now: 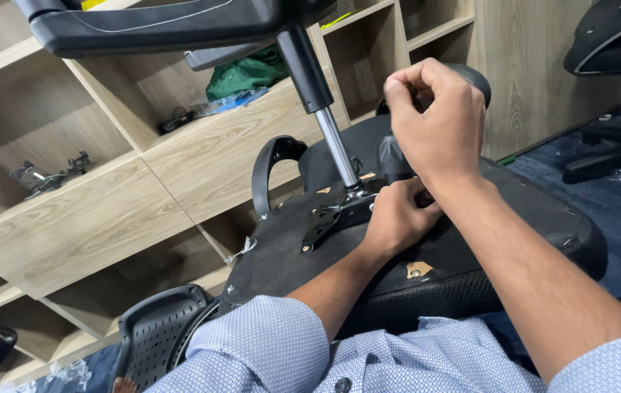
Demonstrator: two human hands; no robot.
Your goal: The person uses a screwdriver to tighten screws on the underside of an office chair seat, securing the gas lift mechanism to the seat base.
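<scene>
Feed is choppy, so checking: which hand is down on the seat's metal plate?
The left hand, pressed beside the plate. The right hand is raised above it, fisted.

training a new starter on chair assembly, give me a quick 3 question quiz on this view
1. True or false: the upturned chair seat lies with its underside facing up.
2. Which hand is raised in a fist: A the left hand, or B the right hand?
3. Fill in: the left hand rests by the metal ____ plate, where the gas lift column stands.

Key: 1 true. 2 B. 3 mounting.
</scene>
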